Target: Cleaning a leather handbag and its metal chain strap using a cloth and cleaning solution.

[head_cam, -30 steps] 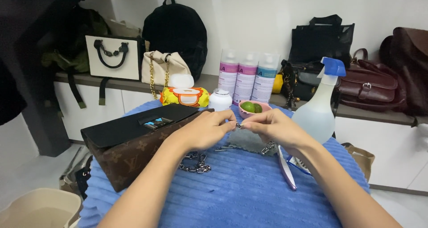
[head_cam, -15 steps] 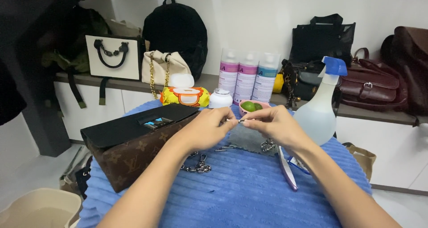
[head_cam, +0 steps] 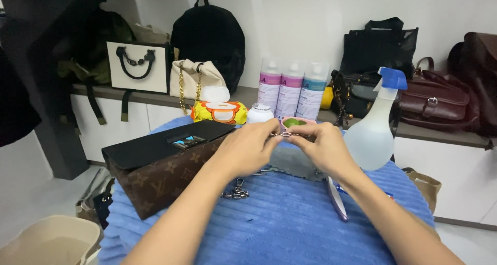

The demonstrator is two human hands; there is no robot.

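Both hands meet over the middle of the blue ribbed towel [head_cam: 290, 229] that covers the counter. The left hand [head_cam: 247, 150] and the right hand [head_cam: 322, 150] each have fingers curled and pressed together, pinching between their tips a small silver metal clasp [head_cam: 284, 134], held up off the cloth. The rest of the chain strap [head_cam: 235, 192] appears to trail down beneath the hands and lies bunched on the towel near the left forearm.

The step in hand looks like close work on the strap's hardware: gripping the clasp from both sides, perhaps to open, rub or inspect it. Whether the clasp is open or latched is too small to tell. A next move would likely call for a steady two-sided pinch and fine fingertip control, as the part is small and slippery-looking.

To the left lies a brown patterned handbag [head_cam: 155, 172] with a black flap, touching the towel. Just right of the right wrist a slim metal tool [head_cam: 336, 203] rests on the cloth. A clear spray bottle [head_cam: 374, 130] with a blue trigger stands to the right, and three tall bottles [head_cam: 291, 91], a small white jar [head_cam: 260, 113] and a yellow wipes pack [head_cam: 220, 111] sit at the far side. Other bags line the far shelf [head_cam: 445, 135].
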